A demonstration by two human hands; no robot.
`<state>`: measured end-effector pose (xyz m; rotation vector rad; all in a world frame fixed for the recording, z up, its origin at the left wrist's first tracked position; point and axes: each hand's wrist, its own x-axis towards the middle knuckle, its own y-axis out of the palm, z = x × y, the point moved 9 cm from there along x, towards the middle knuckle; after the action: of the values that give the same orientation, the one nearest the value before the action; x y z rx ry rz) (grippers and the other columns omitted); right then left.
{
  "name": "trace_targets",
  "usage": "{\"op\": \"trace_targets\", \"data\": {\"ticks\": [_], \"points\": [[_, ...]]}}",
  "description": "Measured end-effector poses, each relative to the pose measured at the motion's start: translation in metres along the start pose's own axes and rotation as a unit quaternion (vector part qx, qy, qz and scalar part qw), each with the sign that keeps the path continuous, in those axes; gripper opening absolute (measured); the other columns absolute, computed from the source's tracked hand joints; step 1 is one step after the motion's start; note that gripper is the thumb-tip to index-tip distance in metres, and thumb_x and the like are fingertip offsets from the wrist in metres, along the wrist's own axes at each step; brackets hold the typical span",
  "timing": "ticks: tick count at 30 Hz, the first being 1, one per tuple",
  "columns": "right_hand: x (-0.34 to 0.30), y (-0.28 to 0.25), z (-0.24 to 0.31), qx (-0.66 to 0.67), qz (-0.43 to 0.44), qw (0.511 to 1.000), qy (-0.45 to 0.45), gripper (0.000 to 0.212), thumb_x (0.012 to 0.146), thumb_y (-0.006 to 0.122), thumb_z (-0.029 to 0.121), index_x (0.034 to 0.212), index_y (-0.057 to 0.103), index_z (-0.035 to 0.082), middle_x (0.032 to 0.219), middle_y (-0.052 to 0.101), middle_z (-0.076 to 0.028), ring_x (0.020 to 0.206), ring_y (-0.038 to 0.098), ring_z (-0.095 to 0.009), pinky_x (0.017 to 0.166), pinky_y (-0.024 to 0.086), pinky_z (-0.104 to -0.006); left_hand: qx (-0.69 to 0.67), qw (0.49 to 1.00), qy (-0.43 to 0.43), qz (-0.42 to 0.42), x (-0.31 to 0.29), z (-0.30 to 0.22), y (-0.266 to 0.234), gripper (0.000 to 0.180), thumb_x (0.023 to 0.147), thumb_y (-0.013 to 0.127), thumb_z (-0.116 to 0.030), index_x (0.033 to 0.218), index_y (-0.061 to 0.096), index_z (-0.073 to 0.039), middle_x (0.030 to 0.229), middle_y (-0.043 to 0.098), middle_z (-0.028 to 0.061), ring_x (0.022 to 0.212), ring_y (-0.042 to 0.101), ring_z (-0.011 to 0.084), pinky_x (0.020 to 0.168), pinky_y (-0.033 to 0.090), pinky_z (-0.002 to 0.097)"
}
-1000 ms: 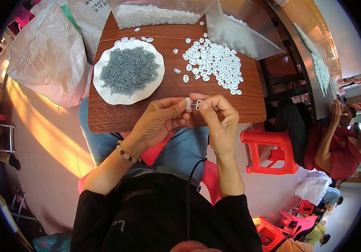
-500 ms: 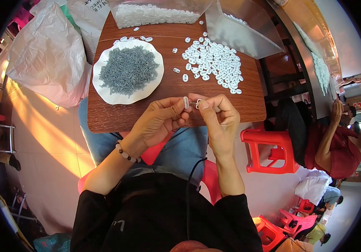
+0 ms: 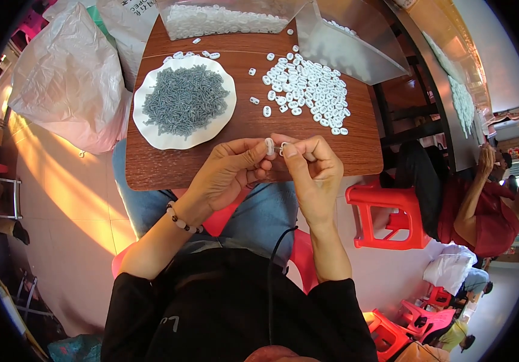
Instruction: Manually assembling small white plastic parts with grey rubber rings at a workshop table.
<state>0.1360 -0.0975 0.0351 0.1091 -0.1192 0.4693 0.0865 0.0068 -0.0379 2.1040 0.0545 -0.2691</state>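
Over the near edge of the brown table, my left hand (image 3: 235, 167) pinches a small white oval plastic piece (image 3: 269, 146) with holes. My right hand (image 3: 315, 172) pinches a second white plastic piece (image 3: 283, 148) facing it. Between the two pieces runs a thin metal spring or screw (image 3: 276, 148); its exact kind is too small to tell. Beyond my left hand stands a white scalloped plate (image 3: 145, 130) heaped with small grey springs (image 3: 184, 99). A loose pile of white oval pieces (image 3: 313, 90) lies beyond my right hand.
Two clear bins of white pieces, one upright (image 3: 229, 24) and one tilted (image 3: 356, 45), stand at the table's far side. Large white sacks (image 3: 69, 78) are at the left. A red stool (image 3: 386, 217) and a seated person (image 3: 482, 211) are at the right.
The white pieces in my fingers have come slightly closer together. My right hand has shifted a touch to the left; both grips hold.
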Motion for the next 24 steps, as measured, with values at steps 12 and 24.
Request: {"op": "trace_targets", "data": {"ticks": [12, 24], "points": [[0.000, 0.000, 0.002, -0.044, 0.007, 0.999, -0.014, 0.008, 0.091, 0.061, 0.003, 0.085, 0.058, -0.001, 0.106, 0.067, -0.018, 0.074, 0.061, -0.006, 0.063, 0.049, -0.0189, 0.111, 0.991, 0.068, -0.041, -0.005, -0.012, 0.000, 0.021, 0.090, 0.067, -0.014, 0.105, 0.067, 0.001, 0.086, 0.068, 0.0039, 0.074, 0.062, 0.0075, 0.066, 0.052, 0.0203], [0.001, 0.020, 0.007, 0.104, 0.155, 0.981, 0.046, 0.035, 0.090, 0.064, 0.008, 0.119, 0.054, -0.009, 0.123, 0.058, -0.023, 0.094, 0.065, -0.020, 0.086, 0.054, -0.0330, 0.237, 0.970, 0.053, 0.007, -0.021, -0.037, 0.026, 0.021, 0.088, 0.070, -0.019, 0.097, 0.071, 0.000, 0.076, 0.066, 0.0021, 0.066, 0.058, 0.0055, 0.058, 0.047, 0.0192]]}}
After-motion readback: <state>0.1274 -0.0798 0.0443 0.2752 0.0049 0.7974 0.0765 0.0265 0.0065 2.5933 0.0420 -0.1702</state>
